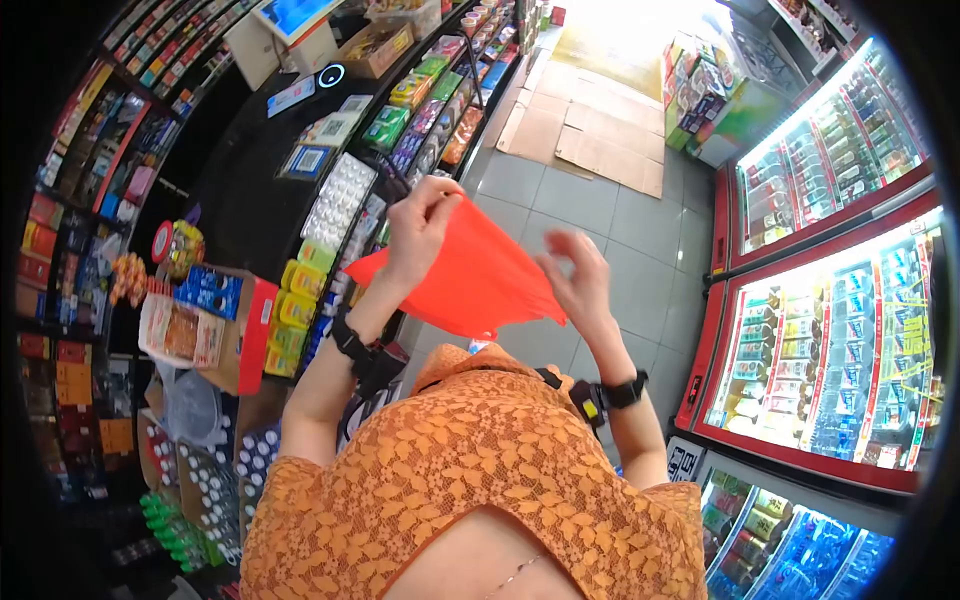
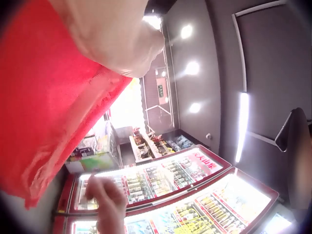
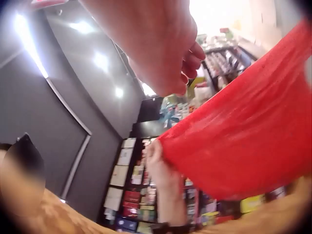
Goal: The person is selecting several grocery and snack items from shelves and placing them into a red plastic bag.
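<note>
A red plastic bag [image 1: 475, 270] hangs spread out in front of the person's chest. The left hand [image 1: 415, 235] pinches its upper edge between thumb and bent fingers. In the left wrist view, the creased bag [image 2: 44, 97] drapes down beside that hand. The right hand [image 1: 582, 280], blurred in the head view, is raised at the bag's right side. Its fingers [image 3: 192, 63] are loosely bent with nothing between them, and a gap shows between them and the bag in the right wrist view.
On the left runs a black counter [image 1: 235, 160] with a box of packaged snacks [image 1: 205, 315] at its near end. Candy racks [image 1: 430, 110] line its front. Lit red-framed drink fridges [image 1: 820, 350] stand on the right. Flattened cardboard [image 1: 610, 150] covers the tiled floor ahead.
</note>
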{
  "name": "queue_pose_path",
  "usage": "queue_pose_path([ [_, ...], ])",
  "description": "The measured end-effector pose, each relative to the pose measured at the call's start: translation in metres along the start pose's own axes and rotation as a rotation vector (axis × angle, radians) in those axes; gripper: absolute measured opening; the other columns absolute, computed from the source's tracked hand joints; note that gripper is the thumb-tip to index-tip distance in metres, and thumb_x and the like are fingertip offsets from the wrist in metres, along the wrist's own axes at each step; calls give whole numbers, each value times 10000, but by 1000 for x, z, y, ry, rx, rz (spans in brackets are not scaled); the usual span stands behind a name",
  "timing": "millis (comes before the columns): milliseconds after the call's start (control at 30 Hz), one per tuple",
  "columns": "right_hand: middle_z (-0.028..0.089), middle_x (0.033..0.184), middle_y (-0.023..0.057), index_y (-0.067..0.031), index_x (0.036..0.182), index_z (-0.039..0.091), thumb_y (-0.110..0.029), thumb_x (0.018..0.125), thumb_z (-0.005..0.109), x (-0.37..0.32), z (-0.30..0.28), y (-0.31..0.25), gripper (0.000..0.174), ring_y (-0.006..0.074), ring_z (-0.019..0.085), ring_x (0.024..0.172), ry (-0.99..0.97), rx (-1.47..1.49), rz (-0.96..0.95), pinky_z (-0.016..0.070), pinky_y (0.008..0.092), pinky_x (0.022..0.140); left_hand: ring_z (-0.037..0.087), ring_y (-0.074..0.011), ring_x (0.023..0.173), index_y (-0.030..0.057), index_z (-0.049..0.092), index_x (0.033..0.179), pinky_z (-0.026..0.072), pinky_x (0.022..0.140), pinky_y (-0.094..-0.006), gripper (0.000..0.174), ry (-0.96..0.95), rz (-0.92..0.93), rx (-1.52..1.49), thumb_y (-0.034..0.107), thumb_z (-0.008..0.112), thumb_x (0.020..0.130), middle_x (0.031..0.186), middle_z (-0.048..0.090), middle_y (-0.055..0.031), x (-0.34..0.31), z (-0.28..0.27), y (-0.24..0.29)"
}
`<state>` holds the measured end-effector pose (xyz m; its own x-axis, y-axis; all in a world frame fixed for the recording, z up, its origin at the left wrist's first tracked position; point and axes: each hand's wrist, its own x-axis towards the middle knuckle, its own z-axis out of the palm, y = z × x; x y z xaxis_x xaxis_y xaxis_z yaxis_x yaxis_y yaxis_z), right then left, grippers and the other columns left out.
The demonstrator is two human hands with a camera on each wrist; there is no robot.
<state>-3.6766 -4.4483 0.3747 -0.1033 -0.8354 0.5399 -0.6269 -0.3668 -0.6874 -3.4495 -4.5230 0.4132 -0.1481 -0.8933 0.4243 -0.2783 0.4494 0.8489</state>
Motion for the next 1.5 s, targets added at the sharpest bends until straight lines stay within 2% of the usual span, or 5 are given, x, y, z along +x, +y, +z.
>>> queue_pose_path([
  [567, 662, 742, -13, 3, 872, 669, -31, 847, 677, 259, 130, 96, 43, 39, 568, 695, -228, 620, 244, 468, 222, 636, 591, -43, 703, 1, 641, 856, 467, 646, -208, 53, -165, -400, -166, 51, 645, 874, 777, 665, -1, 118, -75, -136],
  [800, 659, 721, 55, 4, 855, 654, -163, 894, 638, 377, 139, 153, 172, 92, 577, 670, 225, 326, 4, 461, 259, 631, 565, -28, 802, 30, 578, 968, 457, 733, -200, 55, 37, -388, -475, 78, 560, 948, 884, 622, 15, 226, -26, -125],
  [1033, 668, 1144, 101, -24, 1206, 617, -574, 949, 453, 319, 132, 306, 629, 219, 604, 1105, -806, 656, 918, 404, 343, 993, 607, -78, 896, 48, 587, 1011, 472, 822, -238, 81, 236, -489, -648, 82, 565, 941, 983, 646, -15, 320, 4, -121],
  [1167, 492, 1398, 72, -44, 1424, 366, -537, 919, 541, 357, 172, 312, 727, 241, 450, 1299, -559, 1537, 1010, 297, 420, 1114, 617, -97, 932, 37, 581, 1044, 479, 859, -258, 113, 292, -496, -601, 82, 560, 943, 1034, 652, -37, 342, 10, -130],
  [1500, 647, 912, 6, -17, 953, 616, -151, 893, 673, 402, 216, 305, 157, 78, 573, 718, -173, 616, 687, 457, 263, 581, 614, -107, 898, 23, 565, 996, 483, 840, -268, 64, 527, -568, -497, 51, 538, 944, 991, 648, -53, 293, -9, -167],
])
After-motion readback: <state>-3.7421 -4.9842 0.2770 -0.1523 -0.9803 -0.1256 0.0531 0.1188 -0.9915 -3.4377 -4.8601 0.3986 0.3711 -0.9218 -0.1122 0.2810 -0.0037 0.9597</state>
